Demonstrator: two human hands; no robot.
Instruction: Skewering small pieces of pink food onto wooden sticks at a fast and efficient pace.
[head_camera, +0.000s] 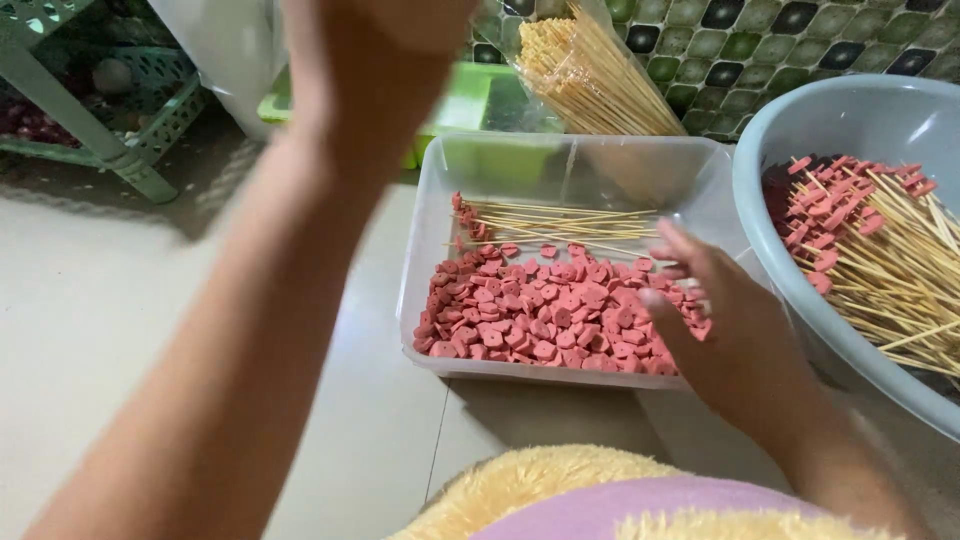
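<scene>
Right hand (700, 310) open, fingers spread over pink sausage slices (540, 320) in clear tray (425, 250) on floor. Left hand (370, 60) raised, blurred, grip unclear. Risk: slices scatter if scooped fast; skewers (560, 222) snag.

Raised left hand (375, 40) blurred and cut off by the top edge.
Right hand (715, 320) covers some pink slices (540, 315); grey basin (800, 170) runs off right.

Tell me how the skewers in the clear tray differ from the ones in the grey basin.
The skewers in the clear tray are few and lie in a neat parallel row; the skewers in the grey basin are many, heaped and crossing. Both are thin pale sticks carrying pink slices at one end.
</scene>
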